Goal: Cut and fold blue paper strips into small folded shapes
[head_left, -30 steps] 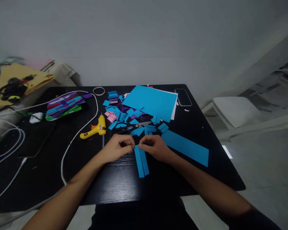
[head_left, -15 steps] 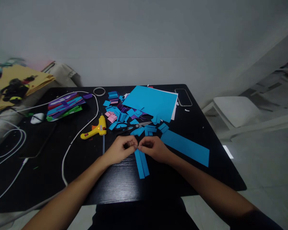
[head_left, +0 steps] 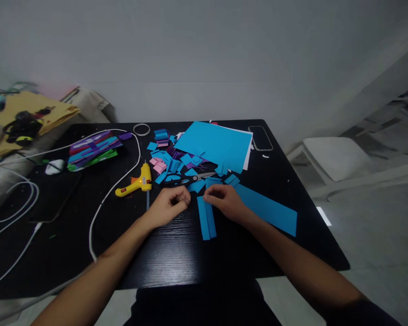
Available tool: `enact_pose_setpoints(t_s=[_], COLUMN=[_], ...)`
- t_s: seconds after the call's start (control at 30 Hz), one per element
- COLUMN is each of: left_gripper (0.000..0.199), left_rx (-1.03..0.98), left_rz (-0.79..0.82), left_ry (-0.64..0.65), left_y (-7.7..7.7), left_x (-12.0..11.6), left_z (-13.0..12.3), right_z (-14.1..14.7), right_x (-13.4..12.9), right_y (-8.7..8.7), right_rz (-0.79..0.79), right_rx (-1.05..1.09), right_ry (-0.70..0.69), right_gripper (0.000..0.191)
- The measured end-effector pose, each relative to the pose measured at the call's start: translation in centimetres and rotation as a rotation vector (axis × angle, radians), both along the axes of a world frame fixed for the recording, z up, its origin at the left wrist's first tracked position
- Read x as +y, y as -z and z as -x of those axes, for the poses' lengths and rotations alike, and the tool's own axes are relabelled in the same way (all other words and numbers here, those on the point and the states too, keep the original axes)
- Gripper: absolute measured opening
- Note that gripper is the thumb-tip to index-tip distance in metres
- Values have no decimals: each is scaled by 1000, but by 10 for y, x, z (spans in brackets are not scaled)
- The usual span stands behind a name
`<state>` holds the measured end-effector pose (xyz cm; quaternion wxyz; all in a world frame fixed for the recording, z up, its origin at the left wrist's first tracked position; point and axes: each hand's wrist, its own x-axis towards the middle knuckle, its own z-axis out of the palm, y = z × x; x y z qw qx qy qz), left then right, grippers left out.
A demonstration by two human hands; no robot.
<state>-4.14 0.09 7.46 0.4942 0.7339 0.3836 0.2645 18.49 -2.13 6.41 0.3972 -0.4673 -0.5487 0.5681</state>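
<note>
My right hand pinches the top end of a folded blue paper strip, which has a crease running down its length and points toward me. My left hand is apart from the strip, its fingers curled in toward the thumb, with nothing visible in them. Just beyond the hands lie scissors with dark handles, partly among small blue paper pieces. A longer blue paper strip lies flat beside my right hand, its near end partly behind the hand.
A yellow glue gun with its glue stick lies left of my left hand. A white cable loops across the black table. Blue sheets, a tape roll, a phone and bundled coloured paper lie farther back.
My left hand has let go of the strip's top end and moved slightly left. The strip has shifted a little right and away from me, in my right hand.
</note>
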Motion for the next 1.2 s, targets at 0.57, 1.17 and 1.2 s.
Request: enact_pose_setpoints(t_s=[0.57,1.17,1.2], left_gripper=[18,61,61], left_rx=[62,-14,-21], left_rz=[-103,-58,-46], left_ry=[125,-72,-67], left_y=[-3,7,7], left_x=[-2,-9,-10], left_z=[0,1,1], right_z=[5,4,4], right_x=[-6,-3,-3], right_y=[1,1,0], right_rz=[51,91,93], right_rx=[34,3,1], right_ry=[-74,-40,-39], right_gripper=[14,15,16])
